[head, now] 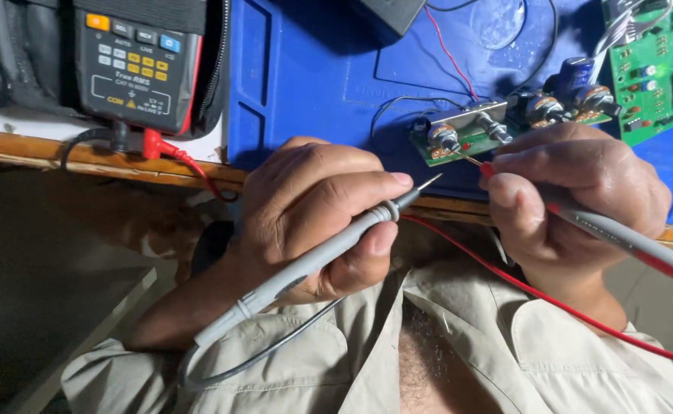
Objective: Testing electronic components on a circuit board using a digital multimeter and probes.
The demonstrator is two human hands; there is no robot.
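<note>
Holding a grey test probe (329, 253), the left hand (313, 215) has its grip clenched around the shaft, thumb along the side, and the bare metal tip points right and slightly far, stopping just short of a small green circuit board (467, 138) without touching it. To the right, the right hand (574, 199) is clenched on a second probe with a red collar (620, 238), whose thin tip meets the near edge of that board. This small board carries a row of knobbed potentiometers and lies on a blue mat (313, 69) on the tabletop, near the wooden front edge (122, 165). A larger green circuit board (654, 69) sits at the far right, joined to the small one by wires. At the far left a dark multimeter (137, 65) with yellow buttons rests in a black case, a red lead (551, 303) plugged into it and another stretch of red wire running across the beige shirt (459, 360)
</note>
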